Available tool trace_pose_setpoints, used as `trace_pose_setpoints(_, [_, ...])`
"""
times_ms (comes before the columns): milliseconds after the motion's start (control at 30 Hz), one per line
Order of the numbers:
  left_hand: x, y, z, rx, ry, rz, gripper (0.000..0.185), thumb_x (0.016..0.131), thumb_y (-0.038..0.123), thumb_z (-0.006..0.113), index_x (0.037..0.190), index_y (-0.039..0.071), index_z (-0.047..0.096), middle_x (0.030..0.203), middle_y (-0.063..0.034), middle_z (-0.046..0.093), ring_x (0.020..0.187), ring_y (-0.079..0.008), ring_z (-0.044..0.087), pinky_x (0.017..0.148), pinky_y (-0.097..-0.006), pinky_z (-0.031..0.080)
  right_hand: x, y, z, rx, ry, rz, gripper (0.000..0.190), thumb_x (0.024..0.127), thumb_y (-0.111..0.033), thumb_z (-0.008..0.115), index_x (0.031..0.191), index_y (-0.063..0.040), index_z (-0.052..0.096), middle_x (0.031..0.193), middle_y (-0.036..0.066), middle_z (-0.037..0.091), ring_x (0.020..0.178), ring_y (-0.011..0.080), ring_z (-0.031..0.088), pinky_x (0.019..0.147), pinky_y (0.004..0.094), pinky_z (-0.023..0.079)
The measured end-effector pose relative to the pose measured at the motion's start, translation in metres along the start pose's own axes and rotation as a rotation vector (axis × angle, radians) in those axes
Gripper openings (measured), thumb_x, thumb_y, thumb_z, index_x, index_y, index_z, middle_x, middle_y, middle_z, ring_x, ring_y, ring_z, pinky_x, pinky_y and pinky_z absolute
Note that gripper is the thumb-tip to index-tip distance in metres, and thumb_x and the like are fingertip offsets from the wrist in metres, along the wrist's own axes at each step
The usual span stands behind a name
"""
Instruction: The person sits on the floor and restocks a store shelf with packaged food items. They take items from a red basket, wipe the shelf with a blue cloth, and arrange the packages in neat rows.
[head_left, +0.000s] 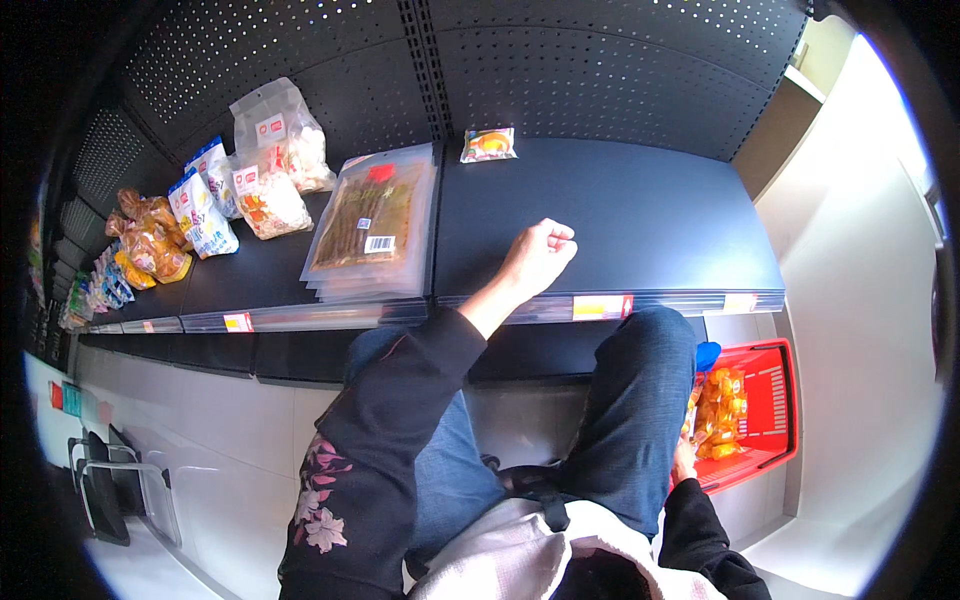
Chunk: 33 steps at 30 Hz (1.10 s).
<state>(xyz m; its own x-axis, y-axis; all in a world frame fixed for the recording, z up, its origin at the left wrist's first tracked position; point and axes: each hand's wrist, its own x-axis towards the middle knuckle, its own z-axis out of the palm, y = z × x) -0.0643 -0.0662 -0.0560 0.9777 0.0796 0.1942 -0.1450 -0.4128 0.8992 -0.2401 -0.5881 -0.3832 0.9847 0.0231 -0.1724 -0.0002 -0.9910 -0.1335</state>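
My left hand hovers over the front part of a dark shelf board, its fingers curled in and nothing visible in them. Behind it, against the perforated back panel, a small packaged snack with an orange picture lies on the board. Down at my right, my right hand reaches into a red plastic shopping basket. Orange-and-clear snack packs fill part of the basket. My fingers are at the packs nearest my leg; my knee and the basket edge partly hide them, so the grip is unclear.
Left of the hand lies a stack of flat clear packages. Farther left stand clear snack bags, white-and-blue pouches and bagged bread. Price tags line the shelf's front rail. A pale wall bounds the right side.
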Motion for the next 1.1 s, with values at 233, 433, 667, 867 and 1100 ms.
trace_pose_setpoints(233, [-0.01, 0.002, -0.003, 0.012, 0.035, -0.01, 0.025, 0.094, 0.018, 0.069, 0.115, 0.003, 0.068, 0.102, -0.0111, 0.073, 0.091, -0.0187, 0.07, 0.084, -0.0334, 0.057, 0.005, -0.015, -0.003, 0.007, -0.013, 0.066, 0.03, 0.097, -0.024, 0.049, 0.108, -0.001, 0.065, 0.098, 0.026, 0.07, 0.094, 0.0342, 0.07, 0.078, 0.046, 0.054])
trace_pose_setpoints(433, [-0.011, 0.0, -0.002, 0.006, 0.053, 0.022, 0.024, 0.095, 0.017, 0.069, 0.114, 0.004, 0.068, 0.101, -0.0103, 0.074, 0.09, -0.0176, 0.07, 0.083, -0.0327, 0.057, 0.005, -0.036, -0.017, 0.07, -0.055, 0.138, 0.029, 0.097, -0.025, 0.05, 0.104, -0.002, 0.066, 0.095, 0.024, 0.07, 0.092, 0.0328, 0.07, 0.078, 0.0452, 0.053])
trace_pose_setpoints(667, [-0.012, -0.008, 0.002, -0.071, 0.079, 0.057, 0.02, 0.092, 0.015, 0.07, 0.108, 0.002, 0.07, 0.094, -0.0094, 0.073, 0.084, -0.0175, 0.07, 0.078, -0.0312, 0.057, 0.006, -0.044, -0.032, 0.164, -0.088, 0.205, 0.029, 0.096, -0.026, 0.051, 0.1, -0.003, 0.067, 0.09, 0.022, 0.07, 0.09, 0.0312, 0.07, 0.079, 0.0442, 0.053])
trace_pose_setpoints(867, [-0.012, -0.008, -0.004, -0.029, 0.021, 0.032, 0.019, 0.097, 0.011, 0.065, 0.114, 0.003, 0.067, 0.102, -0.0099, 0.074, 0.093, -0.0156, 0.071, 0.085, -0.0299, 0.056, 0.008, -0.038, -0.07, 0.372, -0.1, 0.326, 0.029, 0.095, -0.027, 0.051, 0.096, -0.004, 0.068, 0.087, 0.02, 0.07, 0.088, 0.0298, 0.07, 0.079, 0.0434, 0.053])
trace_pose_setpoints(1100, [-0.015, 0.007, 0.001, -0.18, -0.037, 0.047, 0.019, 0.095, 0.013, 0.068, 0.111, 0.001, 0.069, 0.1, -0.0104, 0.075, 0.093, -0.0166, 0.071, 0.085, -0.03, 0.057, 0.013, -0.045, -0.227, 0.941, 0.367, 0.059, 0.013, 0.094, -0.012, 0.07, 0.091, 0.0, 0.066, 0.08, 0.001, 0.066, 0.073, 0.0088, 0.06, 0.067, 0.0247, 0.048])
